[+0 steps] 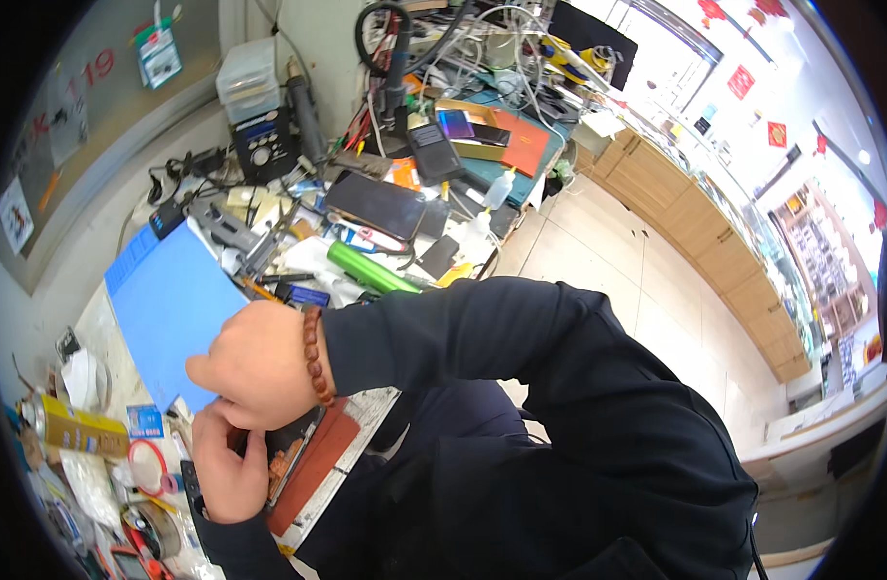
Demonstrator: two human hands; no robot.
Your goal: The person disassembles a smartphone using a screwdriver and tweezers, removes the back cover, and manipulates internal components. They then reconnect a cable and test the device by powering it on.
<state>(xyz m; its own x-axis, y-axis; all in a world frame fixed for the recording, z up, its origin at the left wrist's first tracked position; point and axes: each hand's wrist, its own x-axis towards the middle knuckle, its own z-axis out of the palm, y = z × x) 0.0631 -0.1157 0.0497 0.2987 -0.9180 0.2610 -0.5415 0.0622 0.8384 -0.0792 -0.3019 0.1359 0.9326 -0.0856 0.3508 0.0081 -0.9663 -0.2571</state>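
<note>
Flat dark device [283,462], copper-coloured innards showing, sits on a reddish-brown mat [318,466] at the table's near edge, half covered by hands. Left hand [228,466] curled at it, thumb along its side; right hand [258,365] bunched just above, fingers folded. Can't tell from here what either grips; fingertips hidden. Step, my guess: close two-handed work on the device's open part. Next move probably calls for small, steady finger motion with the device kept still. Blue sheet [163,300] beside the hands. Writing: yellow can [81,425] and blue packet [145,421] have print, too small to read; red lettering on the wall panel [115,106] upper left. No brand legible.
</note>
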